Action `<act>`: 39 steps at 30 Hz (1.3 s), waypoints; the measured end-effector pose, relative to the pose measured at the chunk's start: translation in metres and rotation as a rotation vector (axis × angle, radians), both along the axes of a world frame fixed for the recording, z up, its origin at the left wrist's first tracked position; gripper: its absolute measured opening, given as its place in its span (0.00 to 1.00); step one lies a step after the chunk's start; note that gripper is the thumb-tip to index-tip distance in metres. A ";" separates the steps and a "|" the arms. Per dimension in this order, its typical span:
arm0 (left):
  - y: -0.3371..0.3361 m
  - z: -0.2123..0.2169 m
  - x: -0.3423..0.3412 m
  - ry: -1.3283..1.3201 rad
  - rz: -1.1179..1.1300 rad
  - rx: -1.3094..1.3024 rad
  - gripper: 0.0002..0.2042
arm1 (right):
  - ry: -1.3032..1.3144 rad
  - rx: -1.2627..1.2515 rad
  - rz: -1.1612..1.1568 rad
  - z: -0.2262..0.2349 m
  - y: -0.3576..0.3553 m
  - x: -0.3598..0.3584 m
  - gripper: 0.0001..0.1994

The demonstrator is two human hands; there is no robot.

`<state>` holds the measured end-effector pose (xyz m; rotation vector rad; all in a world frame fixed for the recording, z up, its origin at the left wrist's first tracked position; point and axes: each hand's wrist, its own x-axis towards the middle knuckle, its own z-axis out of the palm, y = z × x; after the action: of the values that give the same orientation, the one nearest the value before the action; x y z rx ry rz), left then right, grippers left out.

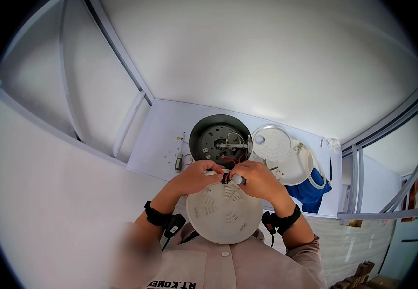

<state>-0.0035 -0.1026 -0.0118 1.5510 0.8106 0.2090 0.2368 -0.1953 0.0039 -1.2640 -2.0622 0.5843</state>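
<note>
Left hand (200, 178): at red wires (227, 177), can't tell grip closure
Right hand (258, 180): grip curled around grey-ended handle (238, 179)
White vented cover (226, 212): below hands

A round white base (223, 210) sits slots-up, red wires (227, 177) at its far edge.

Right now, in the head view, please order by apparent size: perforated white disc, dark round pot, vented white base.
1. Vented white base
2. Dark round pot
3. Perforated white disc

The base appears nearer the camera, so its true size rank is unsure.
</note>
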 end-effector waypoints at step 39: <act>-0.013 0.000 -0.002 -0.046 0.028 -0.024 0.09 | 0.155 -0.107 -0.132 -0.012 -0.007 0.006 0.08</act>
<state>-0.0055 -0.1159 -0.0120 1.5075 0.7962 0.2532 0.2431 -0.2022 -0.0081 -1.3596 -1.8265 0.7159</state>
